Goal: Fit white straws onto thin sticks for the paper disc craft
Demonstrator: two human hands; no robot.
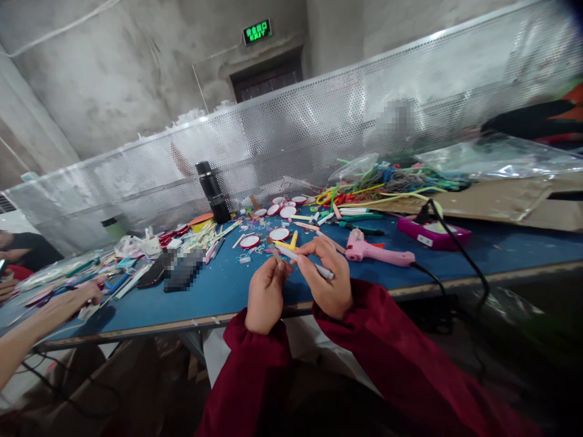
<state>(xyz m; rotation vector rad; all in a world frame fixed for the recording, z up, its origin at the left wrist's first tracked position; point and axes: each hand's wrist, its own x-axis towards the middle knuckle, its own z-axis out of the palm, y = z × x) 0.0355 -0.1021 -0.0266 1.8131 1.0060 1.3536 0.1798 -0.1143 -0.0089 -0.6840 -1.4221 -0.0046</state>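
White pen (304,261) is gripped by right hand (328,280), brown stick (276,254) pinched by left hand (265,295); both best kept steady over blue table (228,291)

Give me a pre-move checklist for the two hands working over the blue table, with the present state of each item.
1. Right hand has a firm hold on the white pen-like stick: ok.
2. Left hand grips the thin brown stick: ok, though the grip is partly hidden.
3. The two sticks meet at their tips: cannot tell.
4. Pink glue gun lies on the blue table, apart from the hands: ok.
5. Glue gun cord clear of the red sleeves: ok.
6. Co-worker's hand far to the left, away from the work: ok.
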